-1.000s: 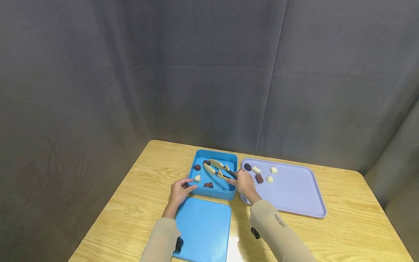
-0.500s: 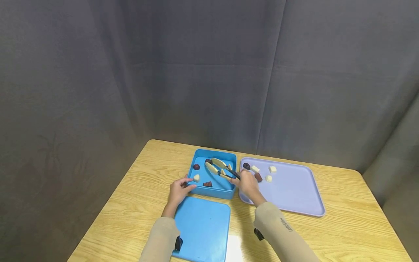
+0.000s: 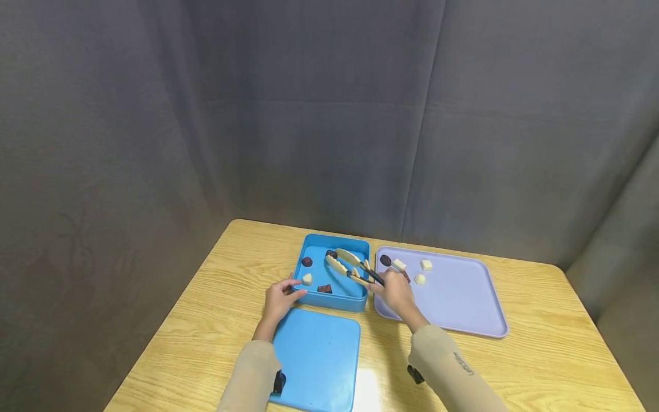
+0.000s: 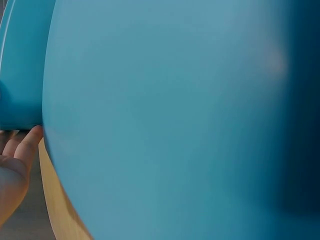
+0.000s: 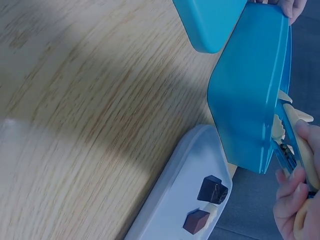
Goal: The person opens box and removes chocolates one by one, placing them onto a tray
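My left hand (image 3: 279, 300) holds the near left corner of a blue box (image 3: 329, 302), thumb on the front wall and fingers at the left side. My right hand (image 3: 396, 290) grips black-handled tongs (image 3: 349, 257) with beige tips, reaching over the box's right wall. Their tips stand apart inside the box, with a dark chocolate (image 3: 331, 253) right at the far tip. Also in the box lie a round dark red chocolate (image 3: 306, 261), a cream one (image 3: 307, 279) and a striped brown one (image 3: 325, 288). The right wrist view shows fingers curled round the tongs (image 5: 300, 150).
A lilac tray (image 3: 458, 303) right of the box bears several chocolates, including a dark oval (image 3: 385, 260) and a white square (image 3: 426, 265). My right hand partly covers a brown one (image 3: 405, 276). A blue lid (image 3: 316, 357) lies before the box.
My right hand and the tongs have shifted right, and the dark chocolate by the tips has moved right within the box. My left hand stays on the corner.
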`<state>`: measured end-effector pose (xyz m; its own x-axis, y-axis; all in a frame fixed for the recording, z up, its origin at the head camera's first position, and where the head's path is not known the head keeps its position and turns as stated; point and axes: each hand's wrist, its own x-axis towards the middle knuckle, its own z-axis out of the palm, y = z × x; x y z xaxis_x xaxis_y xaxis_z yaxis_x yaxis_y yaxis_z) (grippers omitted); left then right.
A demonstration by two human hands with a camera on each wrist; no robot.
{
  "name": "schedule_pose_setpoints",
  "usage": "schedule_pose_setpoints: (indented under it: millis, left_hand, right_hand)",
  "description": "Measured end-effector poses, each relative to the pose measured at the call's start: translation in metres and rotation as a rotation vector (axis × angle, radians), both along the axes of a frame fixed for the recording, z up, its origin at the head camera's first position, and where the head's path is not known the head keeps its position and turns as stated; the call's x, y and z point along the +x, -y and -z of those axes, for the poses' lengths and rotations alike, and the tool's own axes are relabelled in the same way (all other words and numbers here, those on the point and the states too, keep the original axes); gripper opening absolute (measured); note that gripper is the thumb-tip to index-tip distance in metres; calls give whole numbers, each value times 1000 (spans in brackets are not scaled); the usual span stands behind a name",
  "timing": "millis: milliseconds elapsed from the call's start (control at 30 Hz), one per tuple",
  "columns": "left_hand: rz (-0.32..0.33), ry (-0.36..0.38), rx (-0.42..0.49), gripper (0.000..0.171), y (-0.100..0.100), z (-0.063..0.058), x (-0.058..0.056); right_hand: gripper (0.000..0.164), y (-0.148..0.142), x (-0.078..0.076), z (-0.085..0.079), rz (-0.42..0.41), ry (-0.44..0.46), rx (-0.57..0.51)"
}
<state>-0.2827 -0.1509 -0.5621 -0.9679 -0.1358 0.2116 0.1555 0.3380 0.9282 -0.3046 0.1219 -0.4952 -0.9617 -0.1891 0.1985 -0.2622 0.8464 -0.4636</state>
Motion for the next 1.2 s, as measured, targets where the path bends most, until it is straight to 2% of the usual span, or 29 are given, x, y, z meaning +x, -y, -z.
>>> schedule_pose_setpoints:
  millis: [400,533,667,767,1033,1200]
  left_hand:
    - [10,-3,14,28,-1,0,0]
    - [11,1,8,31,-1,0,0]
    - [9,6,6,31,0,0,-1]
    - [6,2,9,29,0,-1,-1]
    - [7,3,-15,30,0,-3,-1]
    - [5,5,-25,30,1,-2,1]
  right_hand:
    - [25,-15,15,-3,3,-26,-55]
    - [29,-22,20,-2,-11,-72,-78]
    - [24,-29,25,-2,-26,-130,-91]
    - [25,-34,29,-4,-21,-139,-105]
    - [34,-48,38,-3,-9,-130,-144]
    - [42,-57,48,-4,-14,-196,-192]
